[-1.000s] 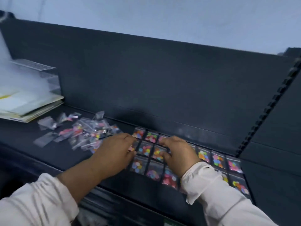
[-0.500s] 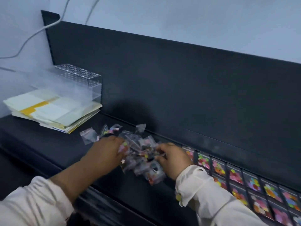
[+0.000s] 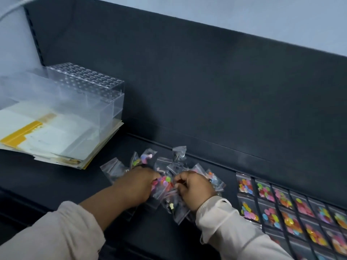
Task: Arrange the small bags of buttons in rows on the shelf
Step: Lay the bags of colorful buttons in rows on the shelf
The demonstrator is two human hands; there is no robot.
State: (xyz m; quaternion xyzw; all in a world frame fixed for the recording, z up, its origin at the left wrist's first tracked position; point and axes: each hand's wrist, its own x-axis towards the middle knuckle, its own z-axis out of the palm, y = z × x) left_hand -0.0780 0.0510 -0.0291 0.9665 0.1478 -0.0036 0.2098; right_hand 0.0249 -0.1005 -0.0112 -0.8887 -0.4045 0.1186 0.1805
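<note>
Bag pile point(image 3: 164, 182) between hands, left hand point(image 3: 138, 186) and right hand point(image 3: 194, 190) both gripping it

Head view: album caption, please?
Left hand and right hand reach into a heap of small clear plastic button bags on a black shelf beside finished rows.

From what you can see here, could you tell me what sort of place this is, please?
Probably a shop or craft stockroom: a dark retail-style shelf, bags of buttons laid out in neat rows, and a clear acrylic holder with rows of holes.
</note>
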